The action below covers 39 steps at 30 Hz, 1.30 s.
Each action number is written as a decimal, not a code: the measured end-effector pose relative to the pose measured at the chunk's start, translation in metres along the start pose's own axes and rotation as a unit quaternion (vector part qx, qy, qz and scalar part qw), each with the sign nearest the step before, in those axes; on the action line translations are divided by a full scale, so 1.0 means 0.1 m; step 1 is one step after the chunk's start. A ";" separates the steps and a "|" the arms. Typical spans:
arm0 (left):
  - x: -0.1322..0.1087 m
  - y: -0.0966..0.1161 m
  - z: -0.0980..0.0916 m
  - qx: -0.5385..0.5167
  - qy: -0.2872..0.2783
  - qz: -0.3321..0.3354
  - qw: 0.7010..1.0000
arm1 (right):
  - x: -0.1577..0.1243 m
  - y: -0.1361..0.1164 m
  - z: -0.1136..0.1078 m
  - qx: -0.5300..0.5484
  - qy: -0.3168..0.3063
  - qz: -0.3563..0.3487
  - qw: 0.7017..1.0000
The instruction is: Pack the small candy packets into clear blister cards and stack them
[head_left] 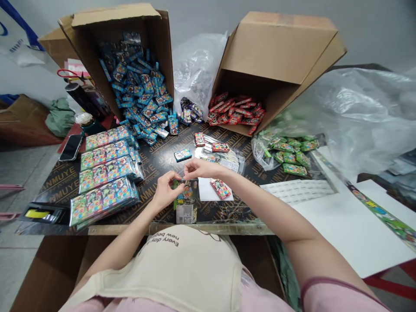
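Fingers: thumb + index of L hand (165,188) and R hand (197,168) pinched nearly closed, tips almost meeting; packet's top edge seems to be held btwn them, exact grip too small to tell.
Packet: dark packet (191,193) is seen under fingertips, nr table's front edge; green/yellow characters printed, pale label (185,214) at bottom, text unreadable.
Table: JUNYUANMUYE + WBP PLYWOOD stamped repeatedly in gold on black board (156,167).
Paper: white sheet (205,193) placed R of packet, w/ red box (221,189) tilted on it.
Blue box: one (182,155) set just beyond hands, lettering too small.
Cartons: L carton (167,52) filled w/ blue boxes (146,93); R carton (276,50) w/ red ones (238,108).
Stacks: multi-box packs (104,173) piled at L, colourful fronts up.
Green boxes: kept (289,151) in clear bag, R side.
Apron: "Every day / new beg…" printed on cream cloth (191,264), upside down in view; rest lost in folds.
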<state>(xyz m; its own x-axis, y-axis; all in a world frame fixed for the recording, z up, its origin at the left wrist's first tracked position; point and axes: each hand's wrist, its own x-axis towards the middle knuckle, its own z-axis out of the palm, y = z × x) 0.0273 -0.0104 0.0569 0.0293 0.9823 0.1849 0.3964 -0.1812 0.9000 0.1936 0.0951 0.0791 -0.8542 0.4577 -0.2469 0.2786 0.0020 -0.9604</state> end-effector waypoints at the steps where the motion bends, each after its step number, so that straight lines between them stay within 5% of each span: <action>1: 0.00 0.02 0.01 0.007 0.010 0.000 1.000 | -0.01 -0.01 -0.01 0.002 -0.002 0.003 1.000; 7: 0.01 0.00 0.11 0.013 0.063 -0.010 0.998 | -0.01 0.05 0.07 0.056 0.043 0.012 0.997; 10: -0.05 -0.10 0.15 -0.089 0.049 -0.072 0.992 | -0.07 0.16 0.16 0.158 0.133 0.024 0.978; 14: -0.21 -0.18 0.13 -0.234 -0.030 -0.162 0.958 | -0.30 0.37 0.21 0.265 0.298 0.044 0.916; 18: -0.23 -0.08 -0.04 -0.050 0.054 -0.010 0.997 | -0.61 0.61 0.19 0.218 0.443 0.037 0.869; 20: -0.18 -0.06 -0.09 0.101 0.043 0.091 0.990 | -0.76 0.71 0.20 0.188 0.479 0.041 0.857; 22: -0.14 -0.11 -0.07 0.240 -0.046 0.128 0.961 | -0.88 0.77 0.22 0.172 0.498 0.043 0.849; 26: -0.21 -0.33 0.09 0.397 -0.211 0.073 0.890 | -1.06 0.87 0.27 0.144 0.512 0.043 0.846; 32: -0.27 -0.56 0.19 0.429 -0.185 0.025 0.884 | -1.10 1.03 0.28 0.112 0.488 0.045 0.864; 39: 0.03 -0.77 0.26 0.407 -0.145 0.012 0.902 | -0.99 1.07 0.32 0.012 0.464 0.049 0.884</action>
<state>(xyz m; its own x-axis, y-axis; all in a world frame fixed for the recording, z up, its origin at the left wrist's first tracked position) 0.0204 0.0082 -0.0220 0.2391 0.9708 -0.0176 0.9315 -0.2243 0.2865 0.2937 0.0218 -0.0029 -0.0948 0.9874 -0.1270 0.3116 -0.0917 -0.9458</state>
